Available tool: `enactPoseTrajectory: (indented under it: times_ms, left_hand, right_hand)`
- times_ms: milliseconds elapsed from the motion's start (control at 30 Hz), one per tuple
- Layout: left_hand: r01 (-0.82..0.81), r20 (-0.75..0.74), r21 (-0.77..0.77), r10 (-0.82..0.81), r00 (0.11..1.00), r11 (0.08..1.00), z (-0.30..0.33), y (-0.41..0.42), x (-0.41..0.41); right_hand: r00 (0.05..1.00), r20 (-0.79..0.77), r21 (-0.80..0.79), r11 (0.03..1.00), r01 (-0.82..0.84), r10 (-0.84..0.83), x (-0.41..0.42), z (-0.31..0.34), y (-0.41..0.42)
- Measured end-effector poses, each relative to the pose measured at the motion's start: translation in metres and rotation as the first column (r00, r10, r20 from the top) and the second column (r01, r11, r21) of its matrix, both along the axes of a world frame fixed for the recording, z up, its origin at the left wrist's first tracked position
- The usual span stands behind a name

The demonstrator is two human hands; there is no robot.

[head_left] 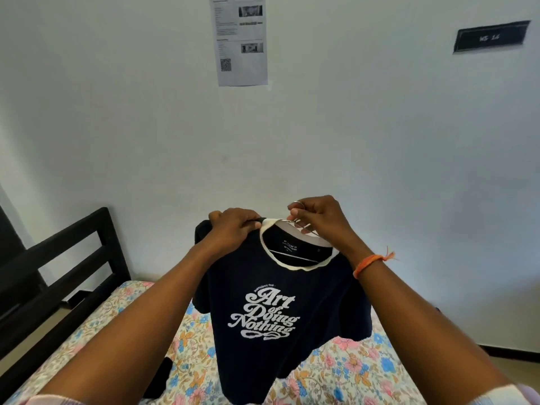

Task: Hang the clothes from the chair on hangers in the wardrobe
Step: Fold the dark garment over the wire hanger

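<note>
T-shirt, dark blue with a white collar, hangs in the air over the flowery bed. Its neck points up and its long side runs down. The left hand grips one shoulder. The right hand pinches the metal hanger at the collar. The hanger looks partly in. The wardrobe trip is still to do.

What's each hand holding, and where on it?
Left hand grips the navy T-shirt at its shoulder seam beside the collar. Right hand pinches the wire hanger near its hook, above the neckline.
</note>
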State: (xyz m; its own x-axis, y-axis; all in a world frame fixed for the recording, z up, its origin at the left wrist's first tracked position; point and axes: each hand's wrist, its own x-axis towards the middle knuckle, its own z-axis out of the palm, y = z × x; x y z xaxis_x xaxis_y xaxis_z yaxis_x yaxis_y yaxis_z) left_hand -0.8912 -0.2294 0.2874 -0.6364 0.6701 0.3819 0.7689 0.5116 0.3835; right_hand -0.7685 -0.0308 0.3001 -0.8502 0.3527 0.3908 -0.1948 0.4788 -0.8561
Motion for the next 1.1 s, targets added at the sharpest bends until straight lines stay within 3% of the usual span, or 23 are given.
enactPoseTrajectory:
  times_ms: [100,200,267,333,400,500,600,700,800,967,1100]
  left_hand:
    - [-0.179,-0.230,0.194,0.222,0.947,0.965,-0.007,-0.002,0.017]
    - [-0.272,-0.102,0.446,0.350,0.931,0.852,-0.027,0.001,0.051]
    - [-0.257,0.027,0.463,0.276,0.961,0.848,-0.033,0.003,0.068]
    - [-0.200,0.023,0.484,0.216,0.976,0.852,-0.029,0.001,0.074]
    - [-0.104,-0.034,0.495,0.139,0.990,0.863,-0.012,-0.002,0.076]
    - [0.044,-0.189,0.335,0.022,0.982,0.941,0.008,-0.009,0.081]
    - [0.067,-0.267,0.277,0.010,0.964,0.959,0.016,-0.017,0.091]
    - [0.057,-0.176,0.341,0.004,0.984,0.938,0.019,-0.022,0.104]
    - [0.172,-0.112,0.394,-0.138,0.984,0.903,0.019,-0.015,0.138]
    - [0.337,-0.123,0.451,-0.317,0.940,0.826,0.014,0.013,0.207]
    - [0.417,-0.092,0.476,-0.428,0.899,0.774,0.011,0.026,0.268]
  right_hand:
    - [0.994,-0.045,0.149,0.983,0.107,-0.101,0.006,0.017,-0.008]
    - [0.982,-0.057,0.226,0.955,0.190,-0.182,0.012,0.036,-0.020]
    - [0.975,-0.060,0.257,0.940,0.223,-0.215,0.020,0.048,-0.027]
    - [0.969,-0.052,0.314,0.918,0.244,-0.240,0.033,0.057,-0.037]
    - [0.964,-0.044,0.350,0.900,0.259,-0.260,0.049,0.061,-0.046]
    - [0.945,-0.025,0.352,0.881,0.315,-0.328,0.078,0.060,-0.062]
    - [0.906,-0.035,0.353,0.843,0.406,-0.422,0.112,0.055,-0.067]
    - [0.837,-0.047,0.317,0.786,0.530,-0.545,0.153,0.054,-0.068]
    - [0.793,-0.021,0.302,0.752,0.585,-0.609,0.186,0.054,-0.077]
    - [0.731,0.001,0.445,0.655,0.611,-0.682,0.233,0.060,-0.095]
    - [0.632,-0.001,0.402,0.579,0.710,-0.775,0.310,0.065,-0.089]
